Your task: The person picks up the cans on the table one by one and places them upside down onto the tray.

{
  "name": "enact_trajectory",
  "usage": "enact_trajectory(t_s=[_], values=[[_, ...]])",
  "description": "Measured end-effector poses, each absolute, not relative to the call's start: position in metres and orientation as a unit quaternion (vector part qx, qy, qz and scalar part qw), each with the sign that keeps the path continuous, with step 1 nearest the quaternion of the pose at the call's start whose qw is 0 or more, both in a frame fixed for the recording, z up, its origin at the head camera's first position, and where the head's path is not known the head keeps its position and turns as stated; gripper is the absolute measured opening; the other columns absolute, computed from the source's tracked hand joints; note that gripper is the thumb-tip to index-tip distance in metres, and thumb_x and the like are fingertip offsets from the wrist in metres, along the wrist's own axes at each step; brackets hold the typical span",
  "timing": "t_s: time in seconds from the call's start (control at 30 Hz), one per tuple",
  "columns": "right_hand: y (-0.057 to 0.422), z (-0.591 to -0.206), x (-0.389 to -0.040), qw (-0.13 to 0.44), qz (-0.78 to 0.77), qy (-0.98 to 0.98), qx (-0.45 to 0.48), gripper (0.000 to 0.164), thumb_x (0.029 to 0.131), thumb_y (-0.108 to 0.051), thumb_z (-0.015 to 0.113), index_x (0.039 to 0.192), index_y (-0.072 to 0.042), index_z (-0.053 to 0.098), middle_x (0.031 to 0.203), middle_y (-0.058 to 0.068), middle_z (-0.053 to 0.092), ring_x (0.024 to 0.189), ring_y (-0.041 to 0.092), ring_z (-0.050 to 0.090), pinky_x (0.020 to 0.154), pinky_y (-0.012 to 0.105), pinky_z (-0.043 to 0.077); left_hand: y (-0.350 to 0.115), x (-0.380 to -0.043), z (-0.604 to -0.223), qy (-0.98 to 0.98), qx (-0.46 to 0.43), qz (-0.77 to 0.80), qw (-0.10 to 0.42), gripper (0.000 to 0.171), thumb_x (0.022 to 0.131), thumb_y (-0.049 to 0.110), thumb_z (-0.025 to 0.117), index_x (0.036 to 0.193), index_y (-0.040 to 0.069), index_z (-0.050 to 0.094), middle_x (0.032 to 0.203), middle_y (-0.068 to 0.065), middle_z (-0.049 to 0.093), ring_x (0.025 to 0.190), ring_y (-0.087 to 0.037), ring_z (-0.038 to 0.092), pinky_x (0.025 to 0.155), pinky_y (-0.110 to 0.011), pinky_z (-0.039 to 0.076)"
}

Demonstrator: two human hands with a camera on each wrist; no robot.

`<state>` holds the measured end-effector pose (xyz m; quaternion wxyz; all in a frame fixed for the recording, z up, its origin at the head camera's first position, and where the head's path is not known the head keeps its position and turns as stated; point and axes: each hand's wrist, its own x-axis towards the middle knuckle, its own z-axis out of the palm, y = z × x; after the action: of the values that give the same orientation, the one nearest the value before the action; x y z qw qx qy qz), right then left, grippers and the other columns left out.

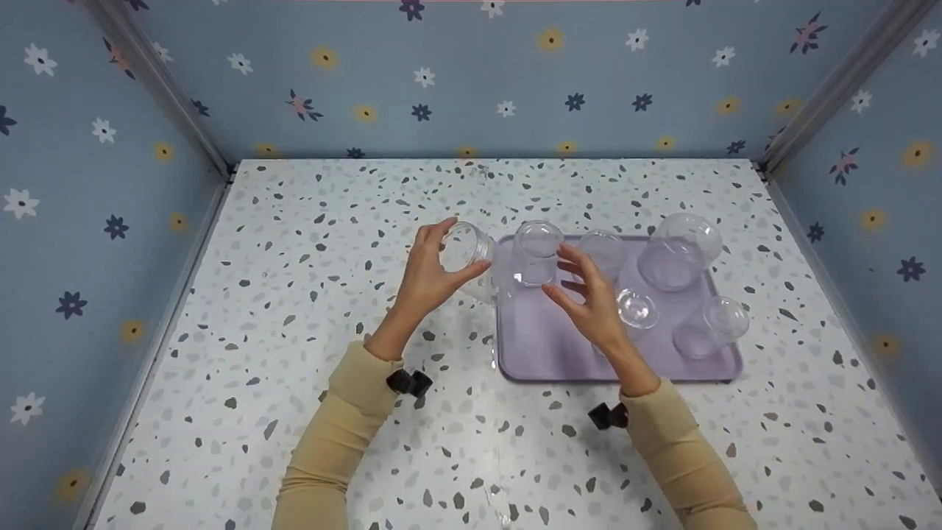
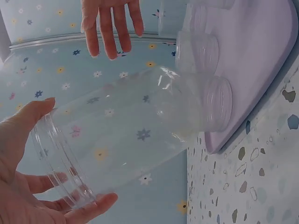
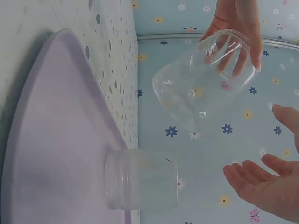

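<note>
My left hand (image 1: 428, 276) grips a large clear jar (image 2: 126, 121) round its threaded mouth. In the left wrist view the jar is mouth up, tilted and raised above the table, beside the tray's left edge. Through its wall I see a smaller clear jar (image 3: 149, 179), standing mouth down on the lilac tray (image 1: 544, 353). Fingers spread and holding nothing, my right hand (image 1: 592, 305) hovers over the tray just right of that smaller jar. In the right wrist view, a gap separates this hand from both jars.
Several other clear jars occupy the tray, among them a wide one (image 1: 677, 254) at its back right corner and a narrower one (image 1: 710, 327) at front right. A speckled white table (image 1: 331, 243) lies beneath, with flowered blue walls (image 1: 471, 81) behind and at the sides.
</note>
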<state>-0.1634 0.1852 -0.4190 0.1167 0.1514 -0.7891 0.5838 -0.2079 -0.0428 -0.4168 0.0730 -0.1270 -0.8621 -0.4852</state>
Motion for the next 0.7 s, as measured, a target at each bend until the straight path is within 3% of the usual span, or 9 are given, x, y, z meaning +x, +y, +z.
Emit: enact_trajectory(t_s=[0.27, 0.47, 0.7], values=[[0.187, -0.444, -0.172, 0.074, 0.651, -0.743, 0.136, 0.054, 0.078, 0.008, 0.061, 0.126, 0.012, 0.037, 0.126, 0.023, 0.041, 0.112, 0.038, 0.042, 0.087, 0.049, 0.039, -0.043, -0.202, -0.427, -0.837, -0.104, -0.533, 0.062, 0.073, 0.077, 0.041, 0.066, 0.133, 0.005, 0.037, 0.119, -0.017, 0.042, 0.099, -0.025, 0.047, 0.079, -0.036, 0.043], [0.189, -0.460, -0.178, 0.060, 0.682, -0.716, 0.133, 0.059, 0.078, 0.005, 0.063, 0.128, 0.011, 0.034, 0.129, 0.026, 0.036, 0.114, 0.044, 0.037, 0.088, 0.051, 0.038, -0.042, -0.201, -0.433, -0.811, -0.093, -0.576, 0.045, 0.068, 0.081, 0.042, 0.061, 0.134, 0.007, 0.037, 0.117, -0.013, 0.043, 0.098, -0.023, 0.050, 0.080, -0.034, 0.043], [0.185, -0.463, -0.178, 0.031, 0.706, -0.695, 0.133, 0.070, 0.077, 0.002, 0.065, 0.134, 0.008, 0.025, 0.135, 0.029, 0.026, 0.116, 0.042, 0.035, 0.090, 0.051, 0.036, -0.043, -0.198, -0.439, -0.792, -0.080, -0.604, 0.028, 0.060, 0.086, 0.041, 0.053, 0.133, 0.006, 0.038, 0.117, -0.010, 0.046, 0.098, -0.021, 0.048, 0.081, -0.034, 0.042]])
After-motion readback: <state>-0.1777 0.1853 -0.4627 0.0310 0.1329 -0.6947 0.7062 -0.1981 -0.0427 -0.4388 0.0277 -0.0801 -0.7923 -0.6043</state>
